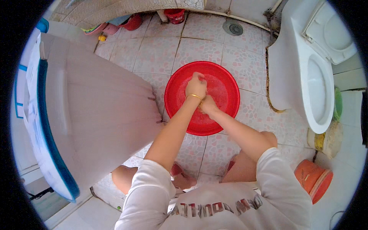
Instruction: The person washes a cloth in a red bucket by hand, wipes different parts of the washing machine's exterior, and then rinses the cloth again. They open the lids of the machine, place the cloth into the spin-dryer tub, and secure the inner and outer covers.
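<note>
A round red basin [227, 82] rests on the tiled floor in front of me, its inside looking wet. Both my hands are together over the basin. My left hand [196, 86], with a gold bracelet [194, 96] at its wrist, has its fingers curled inward; whatever they may hold is hidden. Close against that wrist, on the near right side, is my right hand [208, 104]. Its fingers pass behind the left wrist and are mostly out of sight. No separate object shows between the hands.
A large white appliance with a blue-edged top [50, 115] stands close on the left. To the right is a white toilet [317, 88], with an orange-red bucket [308, 176] nearer me. Small red buckets [174, 16] and a floor drain [233, 27] lie along the far side.
</note>
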A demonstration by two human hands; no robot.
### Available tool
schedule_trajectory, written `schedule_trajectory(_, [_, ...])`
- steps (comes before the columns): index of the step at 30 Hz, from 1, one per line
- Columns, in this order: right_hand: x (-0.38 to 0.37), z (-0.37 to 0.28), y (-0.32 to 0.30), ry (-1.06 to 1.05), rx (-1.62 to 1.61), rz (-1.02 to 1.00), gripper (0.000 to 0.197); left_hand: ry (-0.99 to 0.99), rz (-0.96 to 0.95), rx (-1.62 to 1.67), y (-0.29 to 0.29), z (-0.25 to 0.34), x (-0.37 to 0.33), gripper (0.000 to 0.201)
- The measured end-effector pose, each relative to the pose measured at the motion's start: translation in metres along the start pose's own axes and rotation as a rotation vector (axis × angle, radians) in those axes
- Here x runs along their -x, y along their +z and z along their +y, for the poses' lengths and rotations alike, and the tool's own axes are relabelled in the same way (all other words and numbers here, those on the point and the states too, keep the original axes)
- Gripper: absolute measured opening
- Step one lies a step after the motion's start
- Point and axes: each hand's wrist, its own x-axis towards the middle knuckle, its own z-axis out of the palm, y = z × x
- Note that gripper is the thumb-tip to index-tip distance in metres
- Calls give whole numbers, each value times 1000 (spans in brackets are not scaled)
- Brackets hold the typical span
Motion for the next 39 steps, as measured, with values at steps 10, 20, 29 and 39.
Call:
schedule_trajectory(10, [131, -75, -15, -600, 94, 258, 51, -106, -26, 610, -52, 33, 93, 67])
schedule_trajectory(20, [298, -259, -16, -579, 264, 328, 12, -154, -52, 1146, -203, 200, 185, 66])
schedule_trajectory(29, [402, -366, -63, -504, -793, 353, 21, 124, -79, 852, -338, 276, 264, 54])
schedule_trajectory(39, [499, -465, -72, -491, -1037, -204, 31, 577, 213, -112, -395, 306, 315, 50])
